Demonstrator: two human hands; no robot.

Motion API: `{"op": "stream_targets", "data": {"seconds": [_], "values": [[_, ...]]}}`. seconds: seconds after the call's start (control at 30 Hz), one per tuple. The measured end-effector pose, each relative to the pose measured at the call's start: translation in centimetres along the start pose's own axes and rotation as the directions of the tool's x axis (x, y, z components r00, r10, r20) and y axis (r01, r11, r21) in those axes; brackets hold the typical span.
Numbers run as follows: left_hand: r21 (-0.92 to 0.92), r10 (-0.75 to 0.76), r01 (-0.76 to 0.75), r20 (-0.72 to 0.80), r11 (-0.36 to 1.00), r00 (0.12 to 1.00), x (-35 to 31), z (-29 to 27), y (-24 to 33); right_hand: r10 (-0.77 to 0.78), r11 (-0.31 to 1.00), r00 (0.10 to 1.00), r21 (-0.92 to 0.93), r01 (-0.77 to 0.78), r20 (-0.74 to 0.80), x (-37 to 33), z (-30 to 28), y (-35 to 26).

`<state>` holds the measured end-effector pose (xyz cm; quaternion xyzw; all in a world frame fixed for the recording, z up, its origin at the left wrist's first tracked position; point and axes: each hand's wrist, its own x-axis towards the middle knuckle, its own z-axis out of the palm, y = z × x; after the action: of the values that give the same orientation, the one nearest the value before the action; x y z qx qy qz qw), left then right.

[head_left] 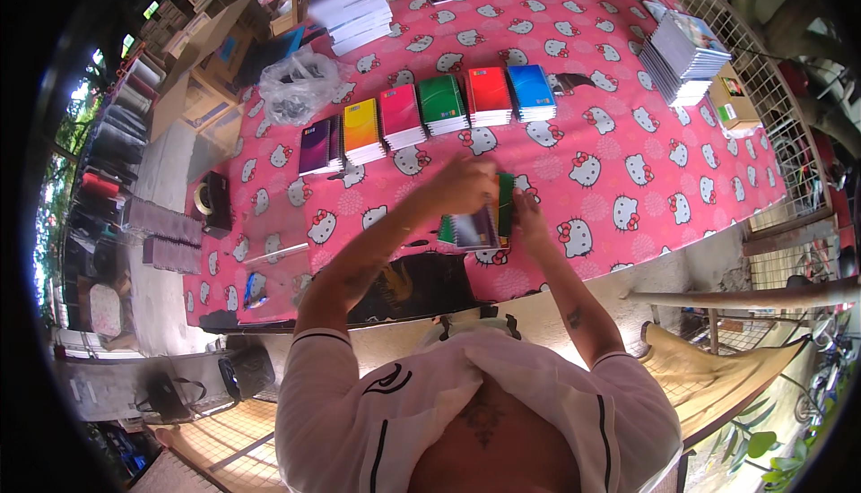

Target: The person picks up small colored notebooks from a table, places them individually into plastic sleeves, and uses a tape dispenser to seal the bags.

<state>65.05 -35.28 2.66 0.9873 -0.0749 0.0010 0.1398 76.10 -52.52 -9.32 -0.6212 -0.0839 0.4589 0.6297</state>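
My left hand (462, 185) and my right hand (531, 224) both grip a small stack of notebooks (480, 224) with green, orange and purple covers, held just above the pink patterned tablecloth (628, 134). Beyond my hands lies a row of notebook piles sorted by cover colour: purple (316, 146), yellow (362, 131), pink (400, 116), green (442, 104), red (489, 95) and blue (531, 91).
A crumpled plastic bag (298, 87) lies at the left of the row. A tall pile of notebooks (686, 56) stands at the far right, white stacks (352, 14) at the back. A black roll of tape (209, 199) sits at the left table edge. Cardboard boxes (202, 81) stand left.
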Motion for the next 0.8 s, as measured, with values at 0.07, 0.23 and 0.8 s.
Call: {"op": "stream_targets", "data": {"seconds": [0.07, 0.23, 0.8], "values": [[0.129, -0.076, 0.136, -0.387, 0.982, 0.919, -0.4, 2.8, 0.8, -0.072, 0.996, 0.993, -0.053, 0.067, -0.089, -1.3, 1.3, -0.8], [-0.688, -0.824, 0.515, -0.223, 0.511, 0.521, -5.6, 11.6, 1.1, -0.112, 0.992, 0.989, -0.046, 0.117, 0.093, 0.9, 2.6, 0.6], [0.076, 0.08, -0.046, -0.555, 0.996, 0.828, -30.3, 7.8, 4.9, 0.284, 0.924, 0.812, 0.08, -0.373, 0.511, -10.8, 15.2, 6.5]]}}
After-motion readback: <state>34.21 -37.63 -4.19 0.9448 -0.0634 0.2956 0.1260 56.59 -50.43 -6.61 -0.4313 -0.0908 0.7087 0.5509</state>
